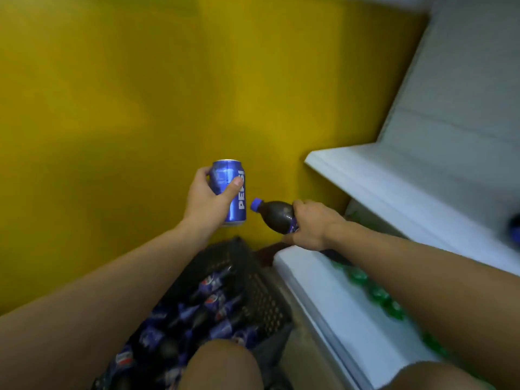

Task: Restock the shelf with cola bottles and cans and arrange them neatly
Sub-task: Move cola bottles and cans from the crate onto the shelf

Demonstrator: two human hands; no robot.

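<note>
Carrying step, stock not yet shelved. Left hand (pixel 204 202) grip wrapped round blue cola can (pixel 229 192), upright, in air. Right hand (pixel 312 226) grip clasps cola bottle (pixel 274 215), tilted, cap leftward, above crate (pixel 253 285). Next, likely: swing both right onto white shelf (pixel 380 181), stand upright.

Blue can (pixel 229 192) w/ white lettering, dark brown cola bottle (pixel 277 218) w/ blue cap, yellow wall (pixel 126 94), white shelf (pixel 394 181), black mesh crate (pixel 261 294), green bottle caps (pixel 377 294)

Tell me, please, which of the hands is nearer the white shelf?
Right. The right hand, holding the bottle, sits beside the white shelf; the left hand, holding the can, is farther away.
</note>
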